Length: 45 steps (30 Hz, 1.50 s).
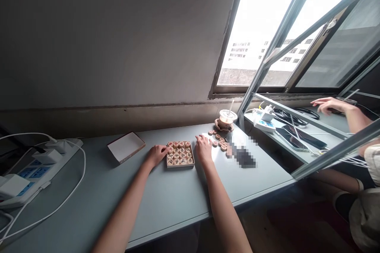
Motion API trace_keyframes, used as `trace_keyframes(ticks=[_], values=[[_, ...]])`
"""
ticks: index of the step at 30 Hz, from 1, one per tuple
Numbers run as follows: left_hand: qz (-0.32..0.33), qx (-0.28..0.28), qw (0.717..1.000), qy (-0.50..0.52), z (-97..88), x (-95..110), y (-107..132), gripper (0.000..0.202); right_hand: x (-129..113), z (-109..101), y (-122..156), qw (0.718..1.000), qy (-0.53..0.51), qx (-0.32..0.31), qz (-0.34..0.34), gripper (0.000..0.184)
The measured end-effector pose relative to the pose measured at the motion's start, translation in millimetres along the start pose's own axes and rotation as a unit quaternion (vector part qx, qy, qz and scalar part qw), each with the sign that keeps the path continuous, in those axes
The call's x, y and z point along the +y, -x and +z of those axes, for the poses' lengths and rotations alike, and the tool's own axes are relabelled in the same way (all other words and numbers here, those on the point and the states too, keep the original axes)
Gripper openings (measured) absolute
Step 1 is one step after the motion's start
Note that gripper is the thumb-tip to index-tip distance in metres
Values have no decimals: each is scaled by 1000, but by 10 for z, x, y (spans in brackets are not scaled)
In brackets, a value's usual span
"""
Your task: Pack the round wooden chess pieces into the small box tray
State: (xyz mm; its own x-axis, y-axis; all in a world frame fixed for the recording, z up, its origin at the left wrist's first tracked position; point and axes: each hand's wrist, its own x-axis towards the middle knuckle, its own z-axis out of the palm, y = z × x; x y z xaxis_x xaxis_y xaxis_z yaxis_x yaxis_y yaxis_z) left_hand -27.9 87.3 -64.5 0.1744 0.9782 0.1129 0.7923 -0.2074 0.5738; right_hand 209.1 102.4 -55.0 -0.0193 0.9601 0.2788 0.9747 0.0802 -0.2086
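A shallow box [180, 166] holds round wooden Chinese chess pieces [182, 155] in rows, marked with red or dark characters. At its left edge my left hand [156, 155] has curled fingers, thumb and fingertip pinching the reddish-marked piece at that side. Just right of the box, my right hand [204, 149] is palm down over the table with its fingers apart. What lies under those fingertips is hard to make out. Several loose chess pieces [221, 142] are scattered to the right of that hand. The box lid [126, 147] rests inside up, left of my left hand.
A lidded drink cup [227, 118] with a straw stands in a brownish holder at the table's back right. Power strips [38, 172] and white cables occupy the left end. Beyond a metal frame [297, 120], another person's hand [329, 104] hovers over a desk with phones and cables.
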Motion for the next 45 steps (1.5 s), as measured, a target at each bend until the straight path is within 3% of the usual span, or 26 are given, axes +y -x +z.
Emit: trace_keyframes(ticks=[7, 10, 13, 16, 19, 24, 32, 35, 37, 39, 45], values=[[22, -8, 1000, -2, -23, 30, 19, 39, 69, 20, -20, 1000, 13, -2, -9, 31], [10, -9, 1000, -6, -11, 27, 5, 38, 45, -42, -14, 1000, 2, -7, 8, 27], [-1, -11, 1000, -4, 1, 17, -9, 39, -16, -144, -5, 999, -46, 27, 10, 23], [-7, -14, 1000, -2, -4, 25, -8, 39, -130, -214, 14, 987, -135, 34, -78, 23], [-2, -15, 1000, 2, -18, 44, 1, 43, -276, -202, 48, 966, -174, -22, -189, 20], [13, -9, 1000, -4, -9, 29, -5, 46, -407, -130, 99, 962, -156, -43, -222, 21], [7, -10, 1000, -6, -10, 20, 9, 43, -211, -250, 61, 965, -183, -40, -182, 28], [8, -11, 1000, -5, -14, 28, 12, 42, 44, -228, 20, 994, -100, 33, -38, 29], [10, -10, 1000, -7, -11, 23, 7, 41, 232, -195, 9, 994, -21, 56, 90, 31], [13, -8, 1000, -9, -4, 14, 1, 39, 372, -162, 10, 987, 19, 45, 152, 33], [6, -7, 1000, -8, -2, 15, 3, 40, 323, -92, -9, 999, -17, 4, 52, 42]])
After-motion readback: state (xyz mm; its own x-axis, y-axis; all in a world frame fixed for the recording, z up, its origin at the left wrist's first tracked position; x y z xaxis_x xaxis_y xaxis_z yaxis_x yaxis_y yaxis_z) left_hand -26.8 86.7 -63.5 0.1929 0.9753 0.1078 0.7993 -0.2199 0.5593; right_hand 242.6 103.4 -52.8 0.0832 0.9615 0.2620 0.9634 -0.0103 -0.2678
